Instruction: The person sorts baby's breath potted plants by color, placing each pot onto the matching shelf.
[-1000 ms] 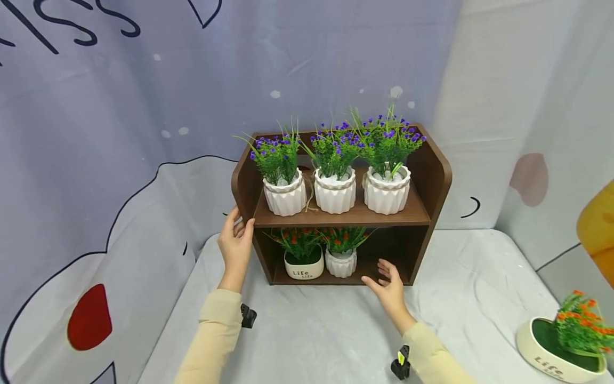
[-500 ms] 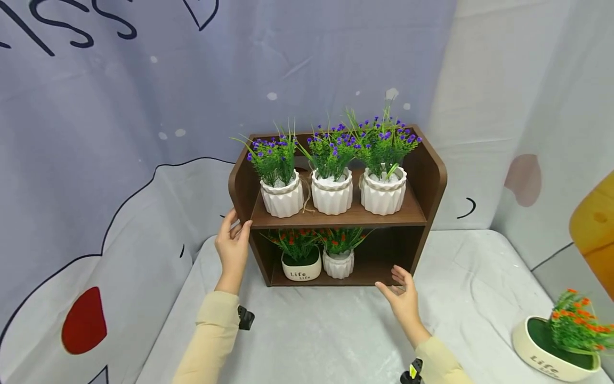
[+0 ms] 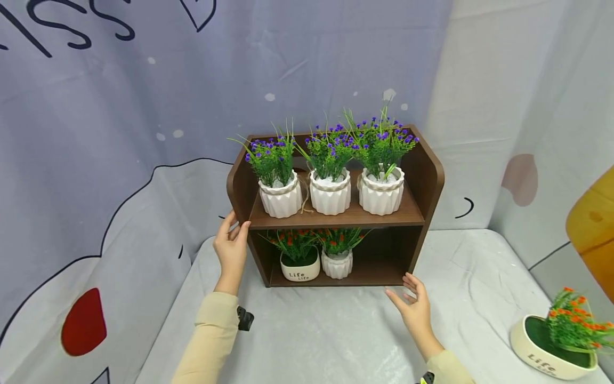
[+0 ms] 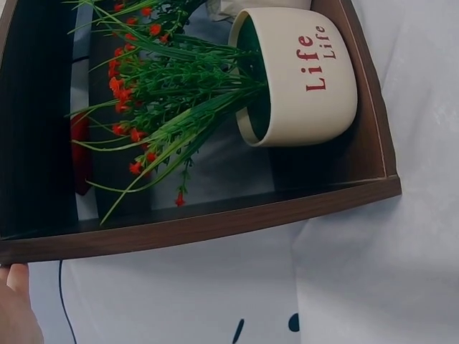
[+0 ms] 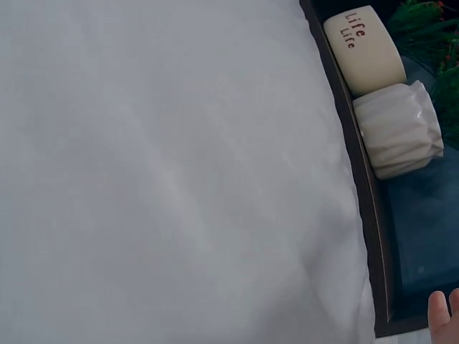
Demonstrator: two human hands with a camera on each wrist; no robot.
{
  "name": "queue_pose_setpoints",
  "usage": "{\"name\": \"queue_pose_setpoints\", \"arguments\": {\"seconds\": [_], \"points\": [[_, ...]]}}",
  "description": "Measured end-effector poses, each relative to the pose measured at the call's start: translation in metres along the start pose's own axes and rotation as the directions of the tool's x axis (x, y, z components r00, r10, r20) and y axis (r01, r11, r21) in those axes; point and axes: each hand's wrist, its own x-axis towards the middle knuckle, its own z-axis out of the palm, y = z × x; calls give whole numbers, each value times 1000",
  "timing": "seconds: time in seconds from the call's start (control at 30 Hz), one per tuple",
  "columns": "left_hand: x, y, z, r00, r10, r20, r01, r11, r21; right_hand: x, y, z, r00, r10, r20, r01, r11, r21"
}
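My left hand (image 3: 232,250) touches the outer left side of a brown two-tier wooden shelf (image 3: 435,176), thumb at its front edge. In the left wrist view, only the fingertips show, right at the side panel. My right hand (image 3: 414,314) is apart from the plants, thumb and fingers spread around nothing, in front of the lower right corner. On the lower tier stand a cream "Life" planter (image 3: 300,271) with red flowers and, to its right, a white fluted pot (image 3: 338,265), also with red flowers. Above stand three white fluted pots (image 3: 330,194) with purple flowers.
Another cream "Life" planter (image 3: 547,357) with orange flowers stands at the far right of the white cloth-covered table (image 3: 336,336). A printed curtain (image 3: 144,80) hangs close behind the shelf and along the sides.
My right hand has moved right and back, from in front of the lower tier's right part to the shelf's lower right corner. My left hand stays at the left side panel.
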Motion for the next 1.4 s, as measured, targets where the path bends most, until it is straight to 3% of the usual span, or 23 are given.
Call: {"name": "queue_pose_setpoints", "arguments": {"seconds": [0.2, 0.43, 0.57, 0.83, 1.13, 1.27, 1.4], "points": [[1, -2, -2, 999, -34, 18, 35, 998, -46, -6, 0, -13, 999, -22, -34, 22, 1000, -8], [0, -1, -4, 997, -70, 12, 70, 996, -62, -2, 30, -24, 996, -1, -87, 0, 1000, -8], [1, -5, -3, 998, -57, 24, 59, 995, -75, -4, 40, -37, 991, -15, -135, 12, 1000, -18], [7, -33, 0, 998, -62, -13, 61, 993, -103, -14, 48, -63, 975, -11, -221, -2, 998, -59], [7, -31, 0, 999, -52, 4, 53, 994, -96, -26, 52, -80, 968, 23, -249, -51, 993, -107], [6, -36, 1, 999, -48, -7, 47, 994, -94, -28, 54, -90, 958, 48, -282, -84, 990, -116], [5, -36, 1, 998, -61, -9, 60, 994, -91, -30, 57, -99, 922, 32, -387, -70, 994, -84]]}}
